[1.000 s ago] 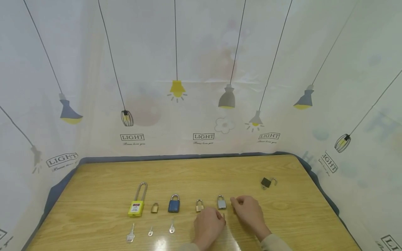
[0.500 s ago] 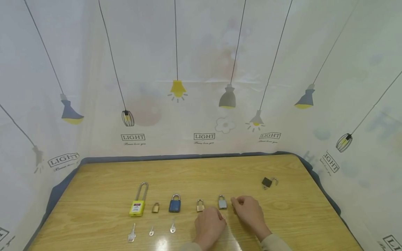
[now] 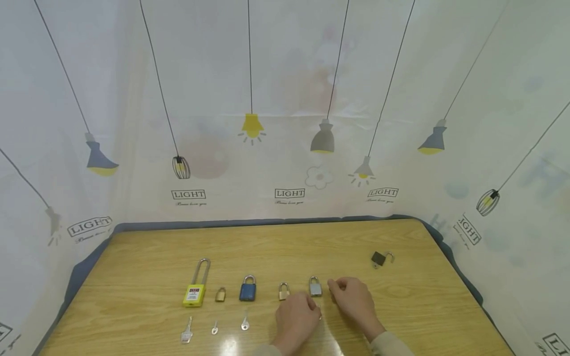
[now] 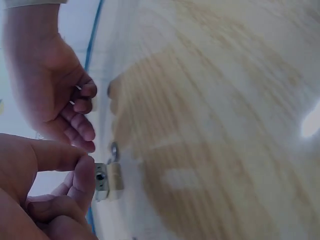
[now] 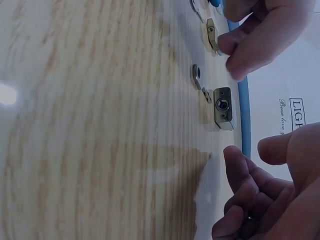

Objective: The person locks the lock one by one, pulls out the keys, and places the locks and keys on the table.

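Observation:
My left hand [image 3: 295,319] hovers just in front of a brass padlock [image 3: 284,294], its fingers loosely curled. In the left wrist view its thumb and index tips meet, with nothing visible between them. Beside these fingertips a small silver key [image 5: 197,75] lies on the table, pointing toward a silver-grey padlock [image 3: 315,288]. This padlock is locked and lies with its keyhole facing me. To its right is my right hand [image 3: 354,299], fingers loosely bent and holding nothing. In the right wrist view its thumb stands apart from the index finger.
Further left lie a yellow long-shackle padlock [image 3: 193,295], a small brass padlock [image 3: 220,295] and a blue padlock [image 3: 247,291]. Three keys, including a large key [image 3: 187,336], lie in front of them. A black padlock [image 3: 378,258] with its shackle open sits at the back right.
The key beside my left fingertips shows slightly nearer to me than before. Both hands stay almost in place, and the padlocks have not moved on the table.

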Motion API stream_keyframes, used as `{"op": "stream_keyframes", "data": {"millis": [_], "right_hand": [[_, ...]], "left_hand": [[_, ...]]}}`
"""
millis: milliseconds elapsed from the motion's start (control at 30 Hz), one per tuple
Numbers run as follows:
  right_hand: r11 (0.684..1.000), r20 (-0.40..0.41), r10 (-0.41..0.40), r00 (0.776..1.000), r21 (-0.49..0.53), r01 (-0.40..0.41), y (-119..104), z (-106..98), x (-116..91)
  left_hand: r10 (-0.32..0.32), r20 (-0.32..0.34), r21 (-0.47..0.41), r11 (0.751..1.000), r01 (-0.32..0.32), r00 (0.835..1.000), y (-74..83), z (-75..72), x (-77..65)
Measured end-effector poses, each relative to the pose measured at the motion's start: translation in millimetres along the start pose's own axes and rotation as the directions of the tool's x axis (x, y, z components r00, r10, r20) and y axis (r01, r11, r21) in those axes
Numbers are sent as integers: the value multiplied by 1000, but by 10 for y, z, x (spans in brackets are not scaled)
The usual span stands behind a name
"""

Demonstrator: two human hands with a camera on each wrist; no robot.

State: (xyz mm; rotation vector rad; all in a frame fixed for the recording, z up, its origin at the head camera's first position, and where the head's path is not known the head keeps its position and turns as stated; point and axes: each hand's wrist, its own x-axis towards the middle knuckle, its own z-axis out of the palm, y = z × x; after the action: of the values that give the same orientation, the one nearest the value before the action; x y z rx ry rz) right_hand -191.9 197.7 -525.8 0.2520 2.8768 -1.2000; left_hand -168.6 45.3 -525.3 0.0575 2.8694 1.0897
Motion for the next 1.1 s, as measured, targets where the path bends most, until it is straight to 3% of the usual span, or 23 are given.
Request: {"op": "stream_keyframes", "data": {"millis": [233, 467, 900, 1100], "right_hand": [[997, -26, -20, 999, -76, 18, 67, -28, 43], [996, -19, -7, 1000, -93, 5, 113, -69, 76], [994, -56, -14, 998, -113, 7, 188, -140, 81], [990, -118, -13, 993, -142, -4, 329, -288, 159]], "left_hand": [[75, -7, -41, 996, -76, 997, 10, -175, -32], [115, -12, -36, 993, -115, 993, -108, -358, 0], [100, -19, -46, 994, -101, 995, -356, -567, 16], [96, -17, -41, 995, -96, 995, -431, -621, -4]]}}
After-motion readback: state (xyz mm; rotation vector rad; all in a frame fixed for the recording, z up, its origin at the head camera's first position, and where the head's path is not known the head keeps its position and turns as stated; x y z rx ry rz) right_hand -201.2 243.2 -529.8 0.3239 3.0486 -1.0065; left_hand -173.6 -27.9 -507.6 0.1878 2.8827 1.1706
